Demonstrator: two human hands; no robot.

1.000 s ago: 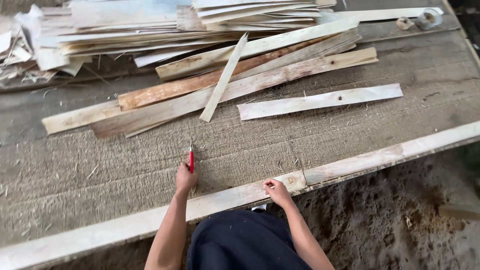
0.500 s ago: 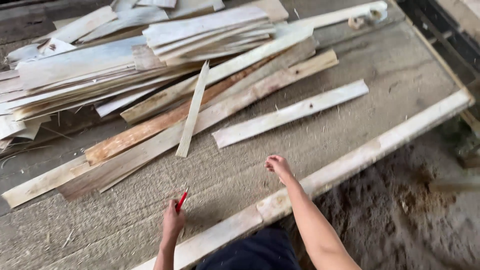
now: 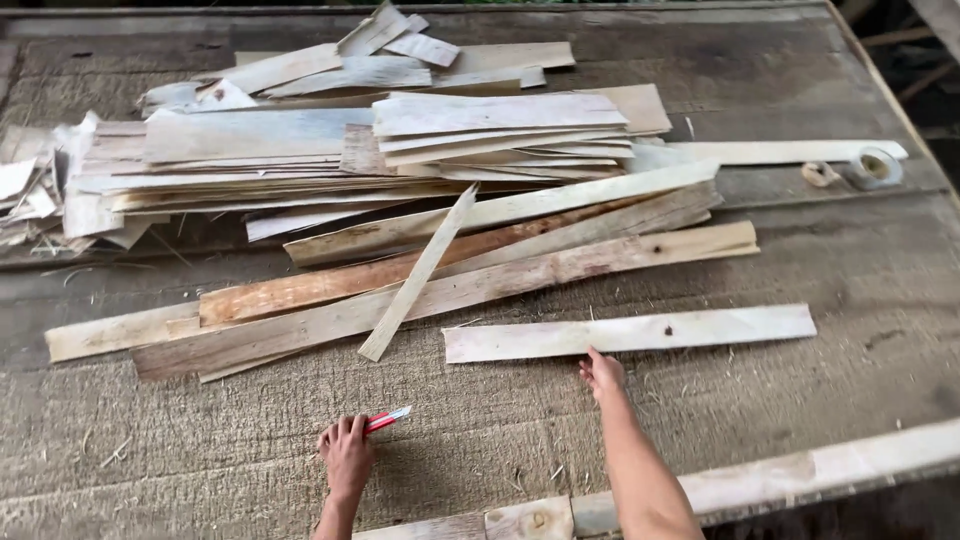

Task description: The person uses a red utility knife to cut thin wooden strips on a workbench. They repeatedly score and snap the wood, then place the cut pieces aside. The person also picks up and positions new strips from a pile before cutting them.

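Pale wood, thin and long: the single strip [image 3: 630,333] lies flat on the grey work table [image 3: 820,260], apart from the others and nearest to the person. The right hand [image 3: 603,375] reaches to its lower edge, fingertips touching the wood near the middle; the fingers are slightly bent and close on nothing, so the strip is only touched and not lifted. The left hand [image 3: 346,455] rests on the table well apart from the strip, its fingers curled around a red cutter knife [image 3: 386,419] whose tip points up and to the right, away from the wood.

As I judge it, the work on this strip is just at its start: I see no cut or mark on it, and the knife has not come near.

Behind the strip lies a loose bundle of longer slats [image 3: 450,275], some reddish, one thin piece crossing them at an angle. Further back is a big heap of veneer sheets [image 3: 380,150], unsorted. Two tape rolls [image 3: 872,168] sit at the right end.
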